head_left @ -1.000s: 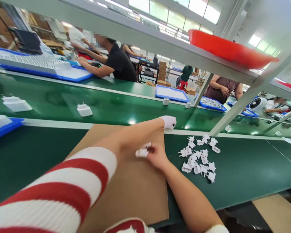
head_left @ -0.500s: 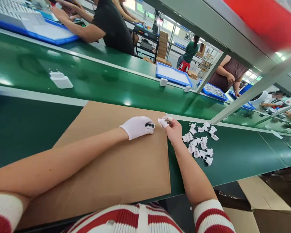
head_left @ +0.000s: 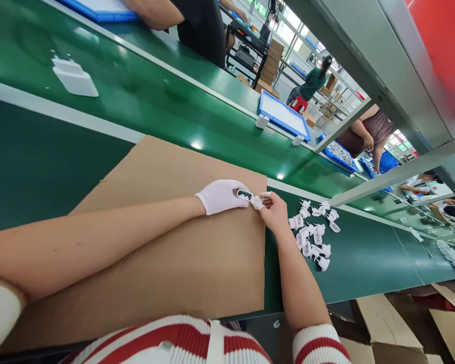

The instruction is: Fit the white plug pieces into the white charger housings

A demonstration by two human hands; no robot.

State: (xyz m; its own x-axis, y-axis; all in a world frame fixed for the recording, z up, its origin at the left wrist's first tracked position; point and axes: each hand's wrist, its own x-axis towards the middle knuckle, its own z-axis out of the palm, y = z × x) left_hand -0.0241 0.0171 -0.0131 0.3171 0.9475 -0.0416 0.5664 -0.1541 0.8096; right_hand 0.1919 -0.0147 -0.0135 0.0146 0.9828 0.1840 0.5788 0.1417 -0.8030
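My left hand (head_left: 222, 196), in a white glove, is closed round a white charger housing (head_left: 244, 194). The housing's open end, with dark parts inside, faces right. Between the thumb and fingers of my right hand (head_left: 276, 213) is a white plug cap (head_left: 257, 202), held right at that open end; whether the two touch I cannot tell. White covers sit on some right fingertips. Both hands are over a sheet of brown cardboard (head_left: 197, 263), near its right edge. Just right of my right hand lies a loose group of similar white plug caps (head_left: 317, 237) with pins.
A green conveyor belt (head_left: 136, 116) runs beyond the cardboard, carrying a white charger (head_left: 75, 77). Blue-rimmed trays (head_left: 284, 115) stand on its far side, where co-workers sit. A slanting metal frame (head_left: 387, 174) rises at right. Cardboard boxes (head_left: 389, 323) are at lower right.
My right hand has brought the plug cap left to the housing's open end. The housing has turned a little and now shows more of its opening. The camera view has tilted.
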